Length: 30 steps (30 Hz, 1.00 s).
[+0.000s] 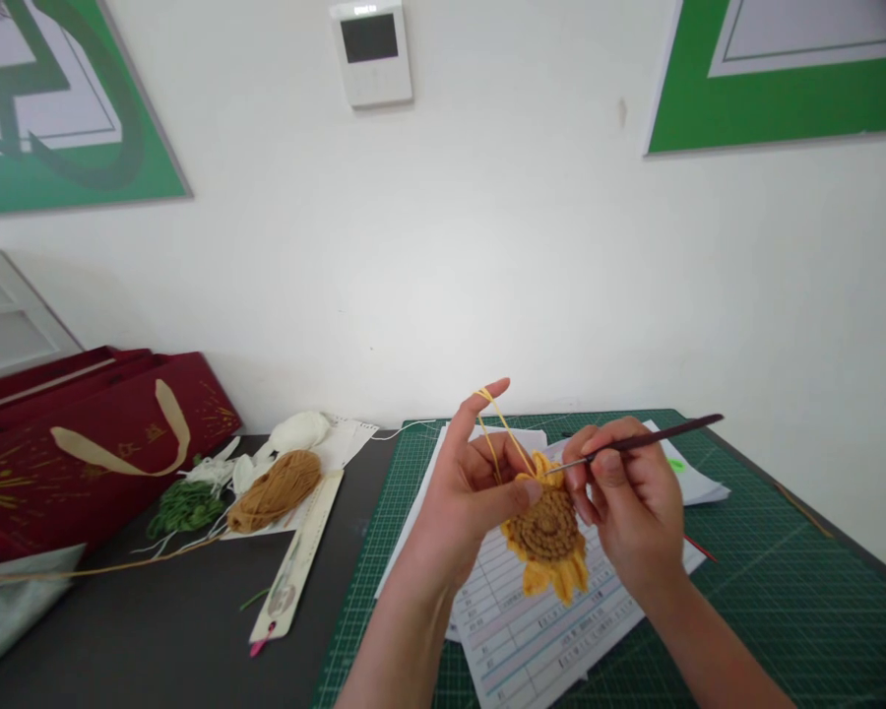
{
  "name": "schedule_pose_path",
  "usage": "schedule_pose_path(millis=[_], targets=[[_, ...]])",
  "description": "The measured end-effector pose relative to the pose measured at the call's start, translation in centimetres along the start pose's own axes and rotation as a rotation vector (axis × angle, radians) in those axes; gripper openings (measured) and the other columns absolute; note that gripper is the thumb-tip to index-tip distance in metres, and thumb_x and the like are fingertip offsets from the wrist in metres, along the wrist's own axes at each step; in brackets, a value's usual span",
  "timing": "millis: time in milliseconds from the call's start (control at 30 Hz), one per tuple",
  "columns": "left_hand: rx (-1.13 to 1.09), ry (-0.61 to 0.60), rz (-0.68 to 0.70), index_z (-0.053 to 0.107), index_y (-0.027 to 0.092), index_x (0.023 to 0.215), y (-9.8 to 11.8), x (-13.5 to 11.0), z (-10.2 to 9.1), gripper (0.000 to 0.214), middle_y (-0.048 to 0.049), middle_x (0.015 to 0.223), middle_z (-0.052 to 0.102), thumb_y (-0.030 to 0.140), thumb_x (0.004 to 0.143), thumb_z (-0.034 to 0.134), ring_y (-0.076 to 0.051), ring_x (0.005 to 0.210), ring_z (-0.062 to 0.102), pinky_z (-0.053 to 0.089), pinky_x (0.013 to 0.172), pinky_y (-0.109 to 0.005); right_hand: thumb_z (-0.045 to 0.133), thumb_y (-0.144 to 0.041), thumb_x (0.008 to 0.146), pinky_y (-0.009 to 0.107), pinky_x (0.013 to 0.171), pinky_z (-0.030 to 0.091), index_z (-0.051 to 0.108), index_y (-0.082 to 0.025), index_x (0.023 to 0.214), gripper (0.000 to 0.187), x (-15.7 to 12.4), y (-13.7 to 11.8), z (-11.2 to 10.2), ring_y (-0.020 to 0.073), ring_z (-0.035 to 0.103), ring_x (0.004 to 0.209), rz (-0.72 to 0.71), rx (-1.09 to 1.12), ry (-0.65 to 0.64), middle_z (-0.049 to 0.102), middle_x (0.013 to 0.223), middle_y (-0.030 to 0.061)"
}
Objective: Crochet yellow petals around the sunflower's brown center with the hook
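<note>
- Head view, from where I stand: flower held over the sheets on the tabletop.
- Left hand: pinches the flower; raised index finger carries yellow yarn.
- Right hand: grips the hook, tip at the flower's upper edge.
- Done: brown centre; several yellow petals along the bottom.
- Left, by judgement: edging looks incomplete; right side shows mostly brown, partly hidden.

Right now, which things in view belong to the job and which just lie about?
In use:
brown and yellow crocheted flower, in the left hand
slim dark-handled metal hook, in the right hand
thin yellow yarn strand, over the left index finger

Apparently lying about:
dark red paper bag
oval tan yarn ball
green yarn bundle
</note>
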<state>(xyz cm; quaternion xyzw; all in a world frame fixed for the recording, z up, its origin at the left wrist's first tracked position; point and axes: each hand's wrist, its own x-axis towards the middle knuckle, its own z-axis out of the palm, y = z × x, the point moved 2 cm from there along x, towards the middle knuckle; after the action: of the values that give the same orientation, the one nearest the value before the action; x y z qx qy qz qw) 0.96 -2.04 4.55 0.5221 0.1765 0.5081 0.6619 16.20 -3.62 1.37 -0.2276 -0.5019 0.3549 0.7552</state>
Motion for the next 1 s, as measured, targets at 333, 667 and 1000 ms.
schedule_pose_path(millis=[333, 667, 1000], targets=[[0.143, 0.078, 0.098, 0.046, 0.025, 0.145, -0.4, 0.6, -0.5, 0.079, 0.0054, 0.075, 0.058, 0.011, 0.077, 0.082, -0.011, 0.069, 0.052, 0.04, 0.066, -0.025, 0.067, -0.032, 0.095, 0.019, 0.052, 0.038, 0.058, -0.022, 0.079, 0.021, 0.5, 1.6, 0.5, 0.008, 0.044, 0.056, 0.146, -0.015, 0.009, 0.06, 0.071, -0.0035], [0.089, 0.137, 0.086, 0.037, 0.023, 0.152, -0.3, 0.5, -0.3, 0.096, 0.0038, 0.076, 0.065, 0.009, 0.07, 0.087, -0.013, 0.074, 0.057, 0.044, 0.074, -0.027, 0.069, -0.035, 0.092, 0.033, 0.092, 0.048, 0.067, -0.025, 0.091, 0.011, 0.4, 2.6, 0.5, 0.0193, 0.063, 0.103, -0.01, -0.127, -0.04, 0.066, 0.105, 0.0033], [0.17, 0.144, 0.186, 0.041, 0.023, 0.147, 3.5, 2.2, 2.6, 0.098, 0.0049, 0.071, 0.066, 0.012, 0.063, 0.09, -0.011, 0.062, 0.054, 0.04, 0.062, -0.024, 0.065, -0.029, 0.096, 0.026, 0.079, 0.05, 0.067, -0.026, 0.094, 0.004, 3.1, -1.1, 2.0, 0.0145, 0.063, 0.09, -0.268, -0.143, 0.047, 0.066, 0.098, 0.0009]])
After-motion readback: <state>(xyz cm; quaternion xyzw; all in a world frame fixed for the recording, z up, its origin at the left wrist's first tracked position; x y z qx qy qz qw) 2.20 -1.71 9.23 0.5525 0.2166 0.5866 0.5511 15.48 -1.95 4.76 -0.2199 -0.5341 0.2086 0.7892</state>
